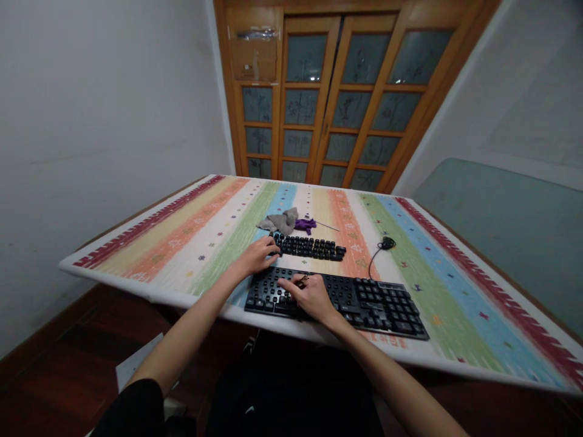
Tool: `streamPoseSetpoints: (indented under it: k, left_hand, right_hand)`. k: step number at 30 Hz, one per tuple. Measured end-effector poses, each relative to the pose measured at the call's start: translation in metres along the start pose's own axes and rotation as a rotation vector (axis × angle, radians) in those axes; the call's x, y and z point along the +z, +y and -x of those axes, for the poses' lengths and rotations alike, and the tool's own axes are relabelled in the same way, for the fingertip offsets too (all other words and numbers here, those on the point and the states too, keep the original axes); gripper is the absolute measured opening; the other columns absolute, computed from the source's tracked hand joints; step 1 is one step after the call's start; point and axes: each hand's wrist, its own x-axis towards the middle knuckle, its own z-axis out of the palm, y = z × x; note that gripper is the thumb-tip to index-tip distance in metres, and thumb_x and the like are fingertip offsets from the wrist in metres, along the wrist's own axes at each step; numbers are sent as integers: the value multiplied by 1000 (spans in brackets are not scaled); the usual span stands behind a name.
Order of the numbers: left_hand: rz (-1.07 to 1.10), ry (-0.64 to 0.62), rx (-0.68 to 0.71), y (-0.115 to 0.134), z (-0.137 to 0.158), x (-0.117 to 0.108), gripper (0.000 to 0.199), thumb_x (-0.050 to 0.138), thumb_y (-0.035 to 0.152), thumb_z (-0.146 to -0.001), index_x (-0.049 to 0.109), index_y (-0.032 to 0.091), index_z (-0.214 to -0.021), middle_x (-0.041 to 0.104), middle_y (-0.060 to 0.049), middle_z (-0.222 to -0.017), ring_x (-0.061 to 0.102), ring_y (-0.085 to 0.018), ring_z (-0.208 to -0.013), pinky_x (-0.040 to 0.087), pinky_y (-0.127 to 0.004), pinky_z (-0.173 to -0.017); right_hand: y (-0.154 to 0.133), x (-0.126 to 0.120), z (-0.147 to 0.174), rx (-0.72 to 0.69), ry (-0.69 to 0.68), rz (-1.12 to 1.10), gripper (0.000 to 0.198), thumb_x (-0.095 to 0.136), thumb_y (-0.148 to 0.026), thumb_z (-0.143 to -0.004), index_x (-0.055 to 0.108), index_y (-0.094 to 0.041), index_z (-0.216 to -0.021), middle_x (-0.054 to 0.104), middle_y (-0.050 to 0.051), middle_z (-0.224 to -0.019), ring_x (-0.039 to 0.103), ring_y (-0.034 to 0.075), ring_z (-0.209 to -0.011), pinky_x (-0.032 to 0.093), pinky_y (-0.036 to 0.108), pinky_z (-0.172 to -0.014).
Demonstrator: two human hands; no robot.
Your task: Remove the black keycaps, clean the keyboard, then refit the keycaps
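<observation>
A black keyboard [392,306] lies along the table's near edge. Its right part carries keycaps, while much of the left and middle shows bare key sockets. Beyond it, loose black keycaps [314,247] are laid out in rows. My left hand [257,256] is at the left end of these rows, thumb and finger closed around what looks like a keycap. Over the keyboard's left-middle part, my right hand [312,296] is curled, its thumb stretched left. A small dark, brownish thing shows at its fingers, too small to name.
A grey cloth [280,221] and a purple cloth [305,226] lie behind the keycaps, beside a thin dark rod [328,226]. The keyboard's cable [386,244] is bundled at the right. A striped cloth covers the table [177,243]. Wooden glazed doors [325,127] stand behind.
</observation>
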Motion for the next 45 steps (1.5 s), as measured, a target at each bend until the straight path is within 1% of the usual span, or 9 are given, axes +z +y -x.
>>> streamPoseSetpoints:
  k: [7, 12, 21, 25, 28, 32, 36, 39, 45]
  left_hand:
    - [142, -89, 12, 24, 31, -11, 16, 56, 27, -93, 69, 18, -98, 62, -6, -95, 58, -19, -92, 48, -30, -83]
    - [166, -129, 2, 30, 39, -12, 17, 56, 27, -93, 70, 18, -94, 63, -7, -98, 58, -19, -94, 47, -31, -84]
    - [161, -141, -5, 31, 38, -12, 15, 58, 24, -91, 71, 17, -92, 62, -7, -99, 59, -20, -93, 48, -32, -84]
    - [158, -140, -9, 32, 38, -12, 13, 59, 24, -91, 71, 17, -89, 62, -7, -99, 59, -19, -92, 48, -31, -84]
    - [155, -134, -6, 32, 38, -12, 13, 60, 24, -90, 71, 17, -89, 62, -7, -99, 59, -19, -93, 47, -31, -85]
    - [148, -140, -1, 32, 37, -12, 11, 61, 22, -90, 71, 16, -88, 61, -7, -98, 59, -19, -92, 47, -31, -84]
    - [148, -148, 4, 30, 37, -12, 11, 60, 20, -89, 70, 17, -88, 61, -7, -98, 58, -19, -92, 47, -31, -83]
    - [176, -169, 4, 30, 38, -11, 10, 59, 15, -87, 69, 17, -90, 61, -7, -101, 59, -20, -95, 48, -31, -85]
    - [163, -139, -59, 31, 39, -9, 11, 59, 21, -90, 65, 16, -97, 61, -8, -100, 59, -20, -93, 49, -33, -84]
  right_hand:
    - [-3, 2, 3, -49, 27, 29, 55, 59, -58, -88, 65, -17, -53, 60, 0, -45, 51, 10, -41, 35, 23, -49]
    - [-13, 7, -2, -83, 19, 52, 58, 56, -63, -88, 64, -18, -53, 60, 0, -46, 53, 11, -43, 38, 23, -51]
    - [-14, 6, 3, 106, -33, -30, 55, 59, -67, -84, 62, -20, -56, 61, 1, -45, 58, 14, -41, 40, 23, -43]
    - [-12, 7, 8, 108, -39, -45, 54, 58, -64, -86, 63, -20, -57, 60, 0, -43, 58, 14, -40, 42, 23, -46]
    - [-9, 12, 9, 31, -40, 41, 56, 54, -62, -89, 64, -19, -55, 63, 1, -47, 59, 14, -44, 41, 23, -51]
    - [-9, 19, 4, -101, -43, 267, 55, 56, -58, -91, 64, -18, -54, 66, 4, -53, 60, 15, -49, 37, 25, -55]
    - [-14, 20, -11, -120, -90, 403, 53, 60, -58, -88, 64, -19, -52, 68, 6, -55, 60, 17, -52, 36, 25, -54]
    - [-13, 17, -25, -61, -106, 331, 57, 59, -61, -87, 60, -20, -47, 65, 6, -50, 59, 16, -49, 35, 25, -51]
    - [3, 10, -38, 227, -287, -20, 64, 49, -68, -89, 57, -19, -48, 56, 1, -37, 52, 12, -33, 37, 21, -39]
